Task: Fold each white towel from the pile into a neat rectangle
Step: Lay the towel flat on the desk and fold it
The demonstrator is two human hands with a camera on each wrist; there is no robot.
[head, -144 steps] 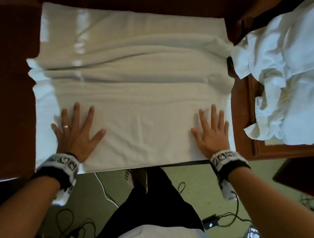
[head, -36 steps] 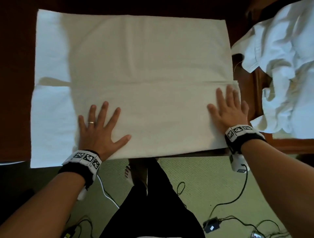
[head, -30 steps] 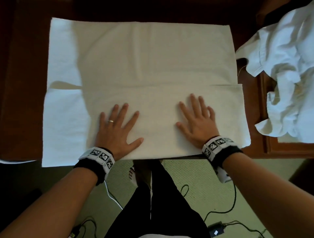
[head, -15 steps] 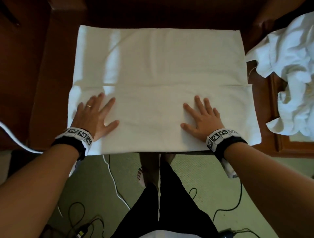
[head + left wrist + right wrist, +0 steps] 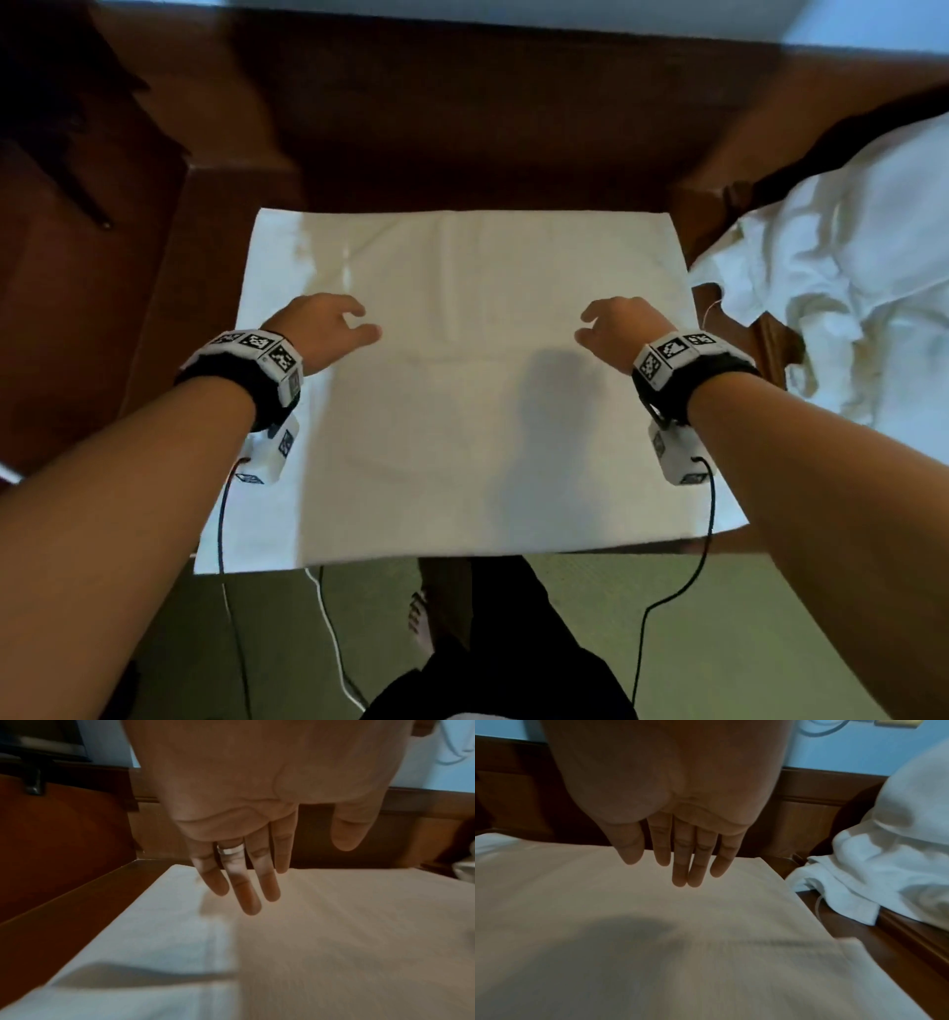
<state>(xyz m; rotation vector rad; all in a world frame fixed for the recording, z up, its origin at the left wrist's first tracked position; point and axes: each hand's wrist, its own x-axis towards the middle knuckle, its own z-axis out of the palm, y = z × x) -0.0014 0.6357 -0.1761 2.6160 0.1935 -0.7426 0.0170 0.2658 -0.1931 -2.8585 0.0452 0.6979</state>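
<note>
Both hands [image 5: 477,329] empty, fingers relaxed, over towel [image 5: 462,411]; far edge at 12 o'clock, equally near each

L hand [image 5: 246,833], ring [image 5: 229,848] on finger, fingers straight, just above flat white towel [image 5: 321,943] on wood table [image 5: 64,912].

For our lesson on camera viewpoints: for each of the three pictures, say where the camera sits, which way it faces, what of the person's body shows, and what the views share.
Head: worn on the head, facing forward and down at the half-folded towel; both forearms, left hand, right hand, legs.
Left wrist: under the wrist, facing along the left hand; palm, fingers, ring.
Right wrist: under the wrist, facing along the right hand; palm, fingers.
Shared: all show the towel; the head and right wrist views show the towel pile.
</note>
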